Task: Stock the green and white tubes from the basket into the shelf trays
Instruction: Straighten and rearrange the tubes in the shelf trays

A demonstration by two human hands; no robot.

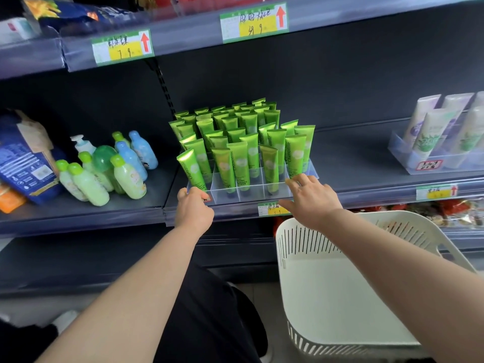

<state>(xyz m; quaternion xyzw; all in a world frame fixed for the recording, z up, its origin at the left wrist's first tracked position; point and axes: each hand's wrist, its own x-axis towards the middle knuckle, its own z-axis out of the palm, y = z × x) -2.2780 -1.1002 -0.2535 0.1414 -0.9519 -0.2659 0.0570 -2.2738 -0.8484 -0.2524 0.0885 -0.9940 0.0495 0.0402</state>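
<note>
Green tubes (239,163): glossy plastic with a metallic sheen. Divided tray (251,191): clear, smooth plastic. Shelf (353,153): matt dark surface, apparently painted metal. Basket (314,284): matt off-white plastic. Price labels (123,47): paper behind a clear glossy strip. Bottles (89,182): smooth, shiny plastic. White tubes (432,132): satin-finish plastic.

Green tubes (195,170) in the clear tray (251,195), just above the gripping left hand (193,208) and the right hand (311,199): "Chamomile", printed lengthwise. Price tag (121,47) high above the left hand: handwritten "7 9", red up-arrow. Second tag (255,22), above the right hand: red up-arrow, handwriting unclear.
</note>
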